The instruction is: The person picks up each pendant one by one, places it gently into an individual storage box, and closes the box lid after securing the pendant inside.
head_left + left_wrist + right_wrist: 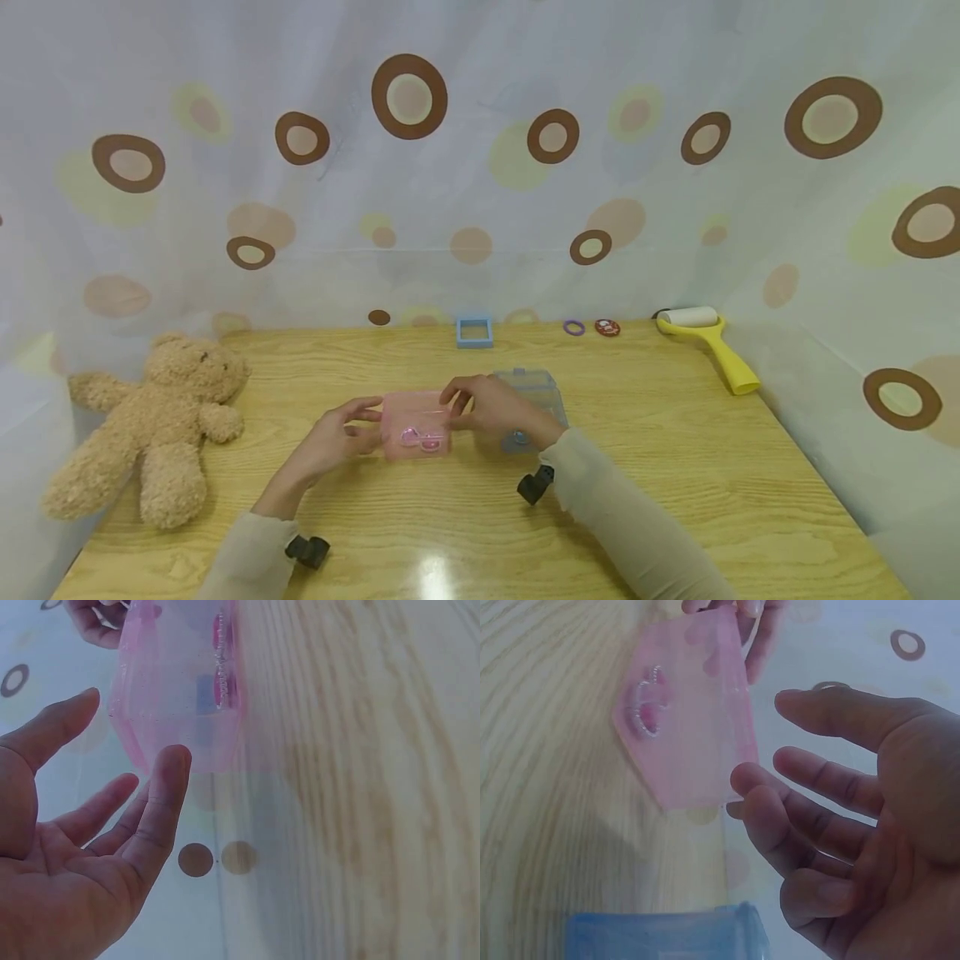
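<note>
A translucent pink plastic box (pixel 411 408) stands on the table between both hands, with two small pink pieces edged in clear beads (pixel 420 439) visible through it. At its left side is my left hand (pixel 341 433), fingers loosely spread; in the left wrist view one fingertip (pixel 174 761) overlaps the box's near end. My right hand (pixel 497 406) reaches the box's right side, its relaxed fingertips (pixel 746 776) right at the edge in the right wrist view. Under and behind the right hand is a translucent blue box (pixel 536 383), partly hidden, with a small blue piece inside.
A teddy bear (pixel 161 425) lies at the left. Along the back are a blue square frame (pixel 475 343), a purple ring (pixel 573 327) and a round red badge (pixel 607 327). A yellow-handled lint roller (pixel 723 354) lies back right. A patterned curtain (pixel 480 183) hangs behind.
</note>
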The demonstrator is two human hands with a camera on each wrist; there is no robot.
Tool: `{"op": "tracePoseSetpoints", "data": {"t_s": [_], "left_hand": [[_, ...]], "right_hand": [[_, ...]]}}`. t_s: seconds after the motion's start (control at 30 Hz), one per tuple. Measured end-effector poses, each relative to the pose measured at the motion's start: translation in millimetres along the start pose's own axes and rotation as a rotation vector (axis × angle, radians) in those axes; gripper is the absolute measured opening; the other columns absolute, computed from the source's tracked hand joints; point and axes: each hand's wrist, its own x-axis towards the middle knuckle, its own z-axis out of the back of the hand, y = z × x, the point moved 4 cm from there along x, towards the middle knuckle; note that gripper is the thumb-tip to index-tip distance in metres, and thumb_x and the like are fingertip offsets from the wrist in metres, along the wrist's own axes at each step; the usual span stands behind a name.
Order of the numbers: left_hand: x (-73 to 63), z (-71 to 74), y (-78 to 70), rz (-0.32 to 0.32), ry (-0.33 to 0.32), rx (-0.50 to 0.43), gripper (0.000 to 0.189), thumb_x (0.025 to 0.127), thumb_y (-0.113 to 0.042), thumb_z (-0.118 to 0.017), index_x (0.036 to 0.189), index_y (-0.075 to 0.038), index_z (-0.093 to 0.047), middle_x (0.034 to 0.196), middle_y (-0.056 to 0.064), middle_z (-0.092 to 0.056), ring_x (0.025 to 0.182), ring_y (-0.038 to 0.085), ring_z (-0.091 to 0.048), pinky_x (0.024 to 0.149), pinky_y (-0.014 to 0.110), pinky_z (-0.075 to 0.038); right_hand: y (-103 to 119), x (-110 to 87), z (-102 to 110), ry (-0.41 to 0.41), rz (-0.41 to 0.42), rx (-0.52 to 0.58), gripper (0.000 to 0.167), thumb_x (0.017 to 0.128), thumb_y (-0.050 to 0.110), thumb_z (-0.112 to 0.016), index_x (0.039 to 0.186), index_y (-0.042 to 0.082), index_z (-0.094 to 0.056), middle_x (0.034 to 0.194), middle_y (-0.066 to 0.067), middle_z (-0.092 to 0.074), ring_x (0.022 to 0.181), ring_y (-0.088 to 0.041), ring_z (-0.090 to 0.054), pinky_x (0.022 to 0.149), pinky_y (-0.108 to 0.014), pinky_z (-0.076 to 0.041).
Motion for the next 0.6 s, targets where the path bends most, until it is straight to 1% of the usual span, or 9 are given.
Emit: {"op": "tracePoseSetpoints", "data": {"t_s": [0.03, 0.1, 0.27, 0.37, 0.5, 0.6], "left_hand": [[-0.5, 0.7, -0.5, -0.004, 0.002, 0.002, 0.061, 0.097, -0.014, -0.066, 0.150, -0.001, -0.040, 0.139, 0.027, -0.054, 0.114, 0.033, -0.063, 0.086, 0.035, -0.060], [-1.3, 2.1, -1.8, -0.004, -0.008, -0.002, 0.060, 0.096, -0.014, -0.067, 0.149, -0.002, -0.040, 0.140, 0.026, -0.053, 0.114, 0.032, -0.063, 0.086, 0.034, -0.060], [-3.2, 8.1, -6.0, -0.002, -0.046, -0.012, 0.057, 0.096, -0.013, -0.066, 0.148, -0.005, -0.044, 0.140, 0.023, -0.052, 0.114, 0.031, -0.062, 0.084, 0.034, -0.060], [-3.3, 11.1, -10.4, -0.004, -0.067, -0.014, 0.055, 0.097, -0.016, -0.066, 0.147, -0.006, -0.046, 0.140, 0.022, -0.053, 0.114, 0.030, -0.063, 0.082, 0.035, -0.059], [-2.9, 10.8, -18.3, -0.015, -0.087, -0.029, 0.052, 0.097, -0.021, -0.067, 0.145, -0.009, -0.049, 0.139, 0.020, -0.055, 0.116, 0.030, -0.063, 0.084, 0.035, -0.059], [-1.9, 6.6, -25.7, -0.034, -0.097, -0.054, 0.049, 0.098, -0.022, -0.066, 0.143, -0.010, -0.052, 0.138, 0.021, -0.055, 0.118, 0.032, -0.062, 0.085, 0.034, -0.059]], "right_hand": [[-2.0, -0.7, 1.2, -0.004, -0.004, 0.009, 0.029, 0.093, 0.022, -0.070, 0.120, 0.010, -0.066, 0.095, 0.000, -0.073, 0.087, -0.018, -0.068, 0.078, -0.031, -0.056], [-5.5, -2.4, 4.9, -0.014, -0.017, 0.025, 0.030, 0.094, 0.024, -0.070, 0.121, 0.010, -0.066, 0.095, 0.001, -0.073, 0.088, -0.018, -0.068, 0.079, -0.031, -0.056], [-13.6, -6.1, 15.2, -0.018, -0.043, 0.090, 0.032, 0.096, 0.028, -0.068, 0.123, 0.011, -0.065, 0.100, 0.001, -0.072, 0.088, -0.016, -0.067, 0.075, -0.030, -0.056], [-19.5, -9.3, 22.7, -0.028, -0.049, 0.098, 0.030, 0.097, 0.030, -0.066, 0.123, 0.014, -0.065, 0.103, 0.001, -0.071, 0.090, -0.015, -0.067, 0.077, -0.029, -0.056], [-28.3, -14.6, 36.2, -0.052, -0.070, 0.138, 0.028, 0.098, 0.030, -0.064, 0.122, 0.016, -0.065, 0.104, -0.001, -0.069, 0.087, -0.023, -0.070, 0.075, -0.030, -0.057], [-34.4, -19.2, 47.6, -0.079, -0.081, 0.168, 0.027, 0.099, 0.027, -0.063, 0.123, 0.014, -0.065, 0.103, -0.006, -0.069, 0.080, -0.030, -0.070, 0.070, -0.035, -0.059]]}}
